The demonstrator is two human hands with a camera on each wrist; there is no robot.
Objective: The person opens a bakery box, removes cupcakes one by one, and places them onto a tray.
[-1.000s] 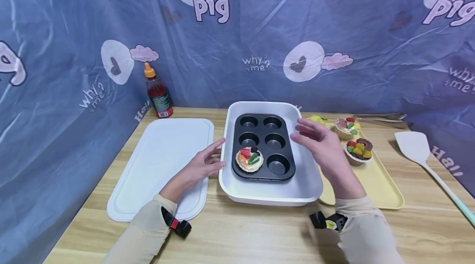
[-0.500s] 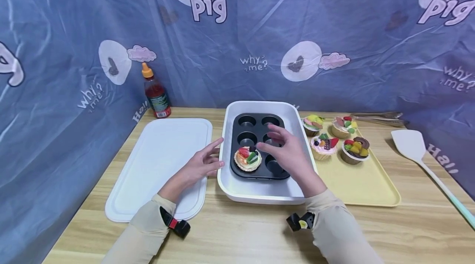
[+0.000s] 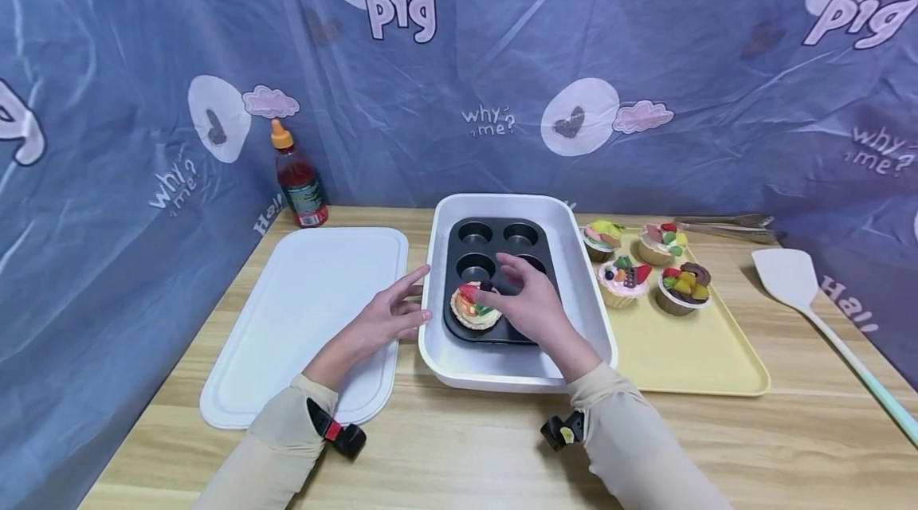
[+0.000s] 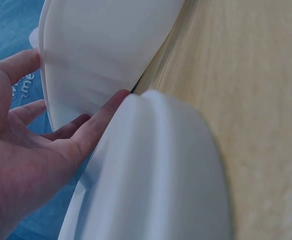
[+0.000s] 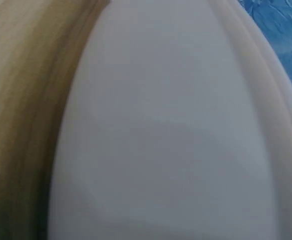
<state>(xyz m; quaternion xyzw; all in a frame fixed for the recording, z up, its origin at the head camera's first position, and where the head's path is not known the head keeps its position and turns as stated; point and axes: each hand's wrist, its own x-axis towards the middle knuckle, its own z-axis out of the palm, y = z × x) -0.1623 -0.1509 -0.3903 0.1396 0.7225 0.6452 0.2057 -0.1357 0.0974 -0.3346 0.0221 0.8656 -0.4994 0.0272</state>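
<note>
A white rectangular basin (image 3: 516,378) stands at the middle of the table with a black muffin tin (image 3: 459,255) inside it. A fruit-topped tart (image 3: 469,317) sits at the tin's near left. My right hand (image 3: 534,307) is over the tin, its thumb overlapping the tart's right side in the head view and its fingers spread apart above. My left hand (image 3: 380,323) rests its extended fingertips at the basin's left side. In the left wrist view those fingers (image 4: 103,117) lie along the basin's outer wall (image 4: 100,55). The right wrist view shows the basin's wall (image 5: 161,125), not the hand.
On the left lies a white tray (image 3: 308,319). A pale yellow tray (image 3: 688,358) on the right bears several cupcakes (image 3: 683,288). Farther right are a white spatula (image 3: 785,277) and metal tongs (image 3: 724,227). A sauce bottle (image 3: 300,182) stands at the back left.
My right hand has moved left from the basin's right rim across the muffin tin to the tart. The left hand has stayed at the basin's left side.
</note>
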